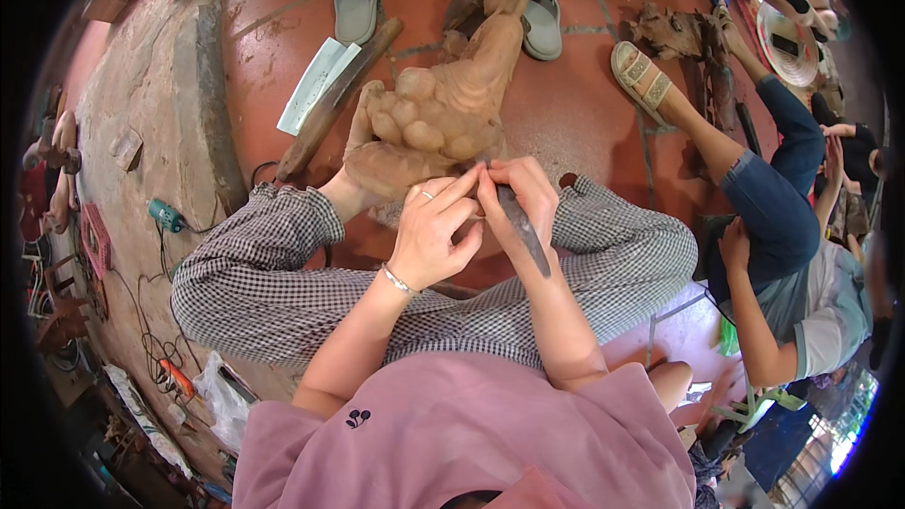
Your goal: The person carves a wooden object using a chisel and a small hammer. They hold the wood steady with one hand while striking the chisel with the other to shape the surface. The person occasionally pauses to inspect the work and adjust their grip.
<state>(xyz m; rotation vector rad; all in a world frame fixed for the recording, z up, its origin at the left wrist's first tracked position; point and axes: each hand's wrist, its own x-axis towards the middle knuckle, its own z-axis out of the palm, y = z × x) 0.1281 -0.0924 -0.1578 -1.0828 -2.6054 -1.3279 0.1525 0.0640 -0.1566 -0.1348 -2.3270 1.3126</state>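
In front of me lies a brown wooden carving (424,123) with a cluster of rounded, fruit-like lumps and a long curved neck reaching away. My right hand (523,196) is closed around a dark grey, flat narrow strip (521,231), whose lower end lies over my right wrist. The strip's upper end meets the near right edge of the carving. My left hand (432,224), with a ring and a bracelet, is bent inward, its fingertips together at that same edge, touching close to the right fingertips. Whatever the left fingers pinch is hidden.
A wooden bar (330,104) and a pale blue-white strip (316,85) lie left of the carving. Grey slippers (360,0) rest beyond. A thick wooden slab (151,160) with a green power tool (166,215) fills the left. Another person's sandalled foot (646,83) is at right.
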